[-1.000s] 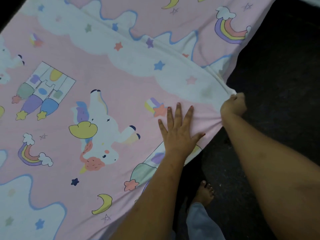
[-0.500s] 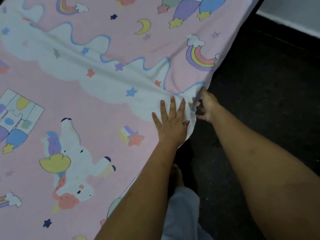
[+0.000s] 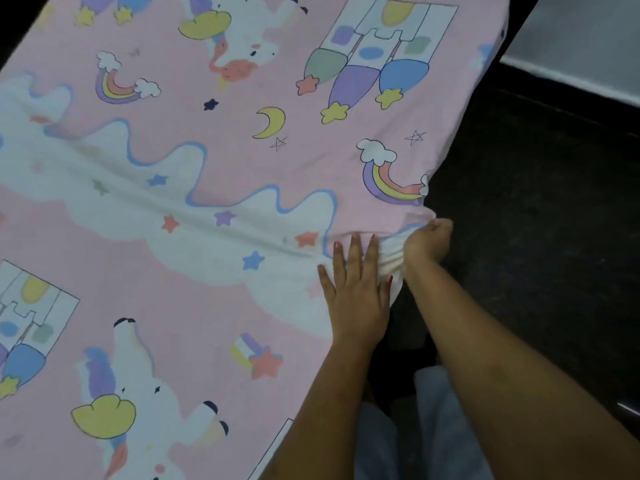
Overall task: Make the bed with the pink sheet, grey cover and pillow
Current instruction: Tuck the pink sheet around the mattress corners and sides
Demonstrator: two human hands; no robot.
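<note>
A bedroom in a home. A bed wears a pink cotton sheet printed with unicorns and rainbows (image 3: 214, 140) — beside it, dark floor (image 3: 540, 209).

Dark floor (image 3: 540, 237) along right side of frame, mottled, dull sheen in places. Pale wall (image 3: 581, 39) at top right corner, light skirting strip (image 3: 568, 79) running diagonally where wall meets floor. Light blue-grey trousers (image 3: 429, 427) at bottom centre, soft and blurred, against floor. Thin bright streak (image 3: 627, 408) at lower right edge on floor, too small to identify. Black strip (image 3: 14, 29) at top left corner, nothing distinguishable in it.
</note>
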